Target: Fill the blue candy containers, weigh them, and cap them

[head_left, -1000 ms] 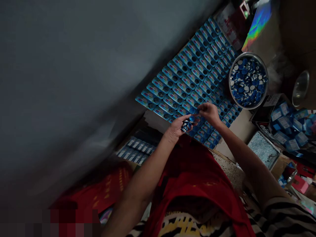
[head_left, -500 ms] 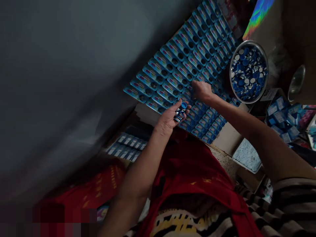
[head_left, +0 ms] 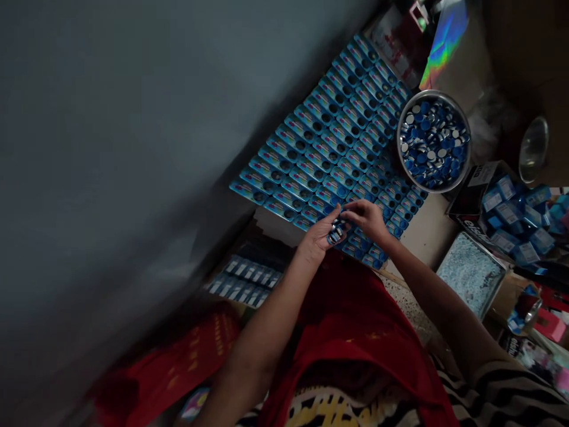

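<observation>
Several small blue and silver caps (head_left: 335,235) lie in my left hand (head_left: 320,233), its fingers curled round them. My right hand (head_left: 365,218) meets it from the right, fingertips pinched at the caps; what they grip is too small to make out. Both hands are over the near edge of a slanted array of blue blister packs (head_left: 311,151). Packs in the upper rows show dark round openings, while several lower ones show blue discs. At the array's right side is a round metal bowl (head_left: 433,142) full of blue and white caps.
A dark wall (head_left: 111,148) fills the left. At the right are a box of blue packets (head_left: 511,210), a tray of pale blue bits (head_left: 471,274) and a clear round lid or dish (head_left: 533,148). More packs (head_left: 244,279) sit below left, near a red bag (head_left: 178,367).
My right hand has left the packs and come back to my left hand, its fingertips now at the caps. The view has shifted, showing more of the boxes at the right.
</observation>
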{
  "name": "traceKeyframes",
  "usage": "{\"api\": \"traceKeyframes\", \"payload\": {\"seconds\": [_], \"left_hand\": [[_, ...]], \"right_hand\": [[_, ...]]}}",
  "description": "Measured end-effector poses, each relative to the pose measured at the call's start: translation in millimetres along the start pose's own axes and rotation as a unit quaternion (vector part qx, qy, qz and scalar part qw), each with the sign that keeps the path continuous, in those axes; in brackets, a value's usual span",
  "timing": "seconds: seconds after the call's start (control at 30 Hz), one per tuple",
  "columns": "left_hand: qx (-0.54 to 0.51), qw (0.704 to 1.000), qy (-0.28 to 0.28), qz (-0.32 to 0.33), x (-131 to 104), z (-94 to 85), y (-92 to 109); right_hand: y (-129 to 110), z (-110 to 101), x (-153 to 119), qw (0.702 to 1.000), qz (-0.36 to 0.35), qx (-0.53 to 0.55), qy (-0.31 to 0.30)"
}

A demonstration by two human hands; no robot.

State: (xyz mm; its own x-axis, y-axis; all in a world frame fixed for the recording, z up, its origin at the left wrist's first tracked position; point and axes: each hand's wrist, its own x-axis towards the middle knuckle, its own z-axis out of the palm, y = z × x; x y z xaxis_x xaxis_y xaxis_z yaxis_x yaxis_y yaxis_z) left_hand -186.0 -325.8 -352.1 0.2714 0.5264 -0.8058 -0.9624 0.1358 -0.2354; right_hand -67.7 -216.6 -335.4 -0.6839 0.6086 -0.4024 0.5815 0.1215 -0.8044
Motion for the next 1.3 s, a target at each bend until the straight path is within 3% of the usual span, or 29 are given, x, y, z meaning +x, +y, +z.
{"api": "traceKeyframes", "payload": {"seconds": [0.07, 0.17, 0.37, 0.43, 0.5, 0.7, 0.8, 0.9, 1.0, 1.13, 1.23, 1.3], "left_hand": [[0.022, 1.000, 0.008, 0.010, 4, 7.1, -1], [0.056, 0.997, 0.028, 0.035, 7, 15.8, -2], [0.020, 0.999, 0.018, 0.020, 9, 22.6, -4], [0.013, 1.000, 0.014, 0.020, 7, 22.4, -4], [0.004, 1.000, 0.007, 0.024, 2, 21.4, -2], [-0.045, 0.997, -0.012, 0.054, -12, 12.7, 11], [-0.054, 0.996, -0.034, 0.065, -8, 5.5, 18], [-0.070, 0.994, -0.048, 0.074, -2, 1.4, 25], [-0.085, 0.994, -0.029, 0.061, -4, 4.5, 29], [-0.074, 0.994, 0.015, 0.075, -13, 13.5, 29], [-0.066, 0.993, 0.030, 0.092, -12, 18.4, 29], [-0.068, 0.992, 0.036, 0.100, -8, 20.9, 29]], "right_hand": [[5, -10, 8, 0.998, 0.032, 0.042, -0.031], [5, -22, 17, 0.998, 0.008, 0.018, -0.056], [-1, -29, 25, 1.000, -0.008, -0.007, 0.022], [-4, -30, 35, 0.998, 0.000, -0.010, 0.065], [-9, -31, 52, 0.993, -0.011, -0.078, 0.092], [-32, -24, 108, 0.918, -0.025, -0.395, 0.005], [-39, -22, 124, 0.890, 0.028, -0.453, -0.043], [-43, -24, 132, 0.878, 0.048, -0.474, -0.052], [-49, -27, 128, 0.883, 0.027, -0.466, -0.040], [-61, -31, 101, 0.945, -0.072, -0.318, -0.027], [-64, -29, 80, 0.963, -0.145, -0.206, -0.094], [-65, -24, 74, 0.958, -0.141, -0.208, -0.141]]}}
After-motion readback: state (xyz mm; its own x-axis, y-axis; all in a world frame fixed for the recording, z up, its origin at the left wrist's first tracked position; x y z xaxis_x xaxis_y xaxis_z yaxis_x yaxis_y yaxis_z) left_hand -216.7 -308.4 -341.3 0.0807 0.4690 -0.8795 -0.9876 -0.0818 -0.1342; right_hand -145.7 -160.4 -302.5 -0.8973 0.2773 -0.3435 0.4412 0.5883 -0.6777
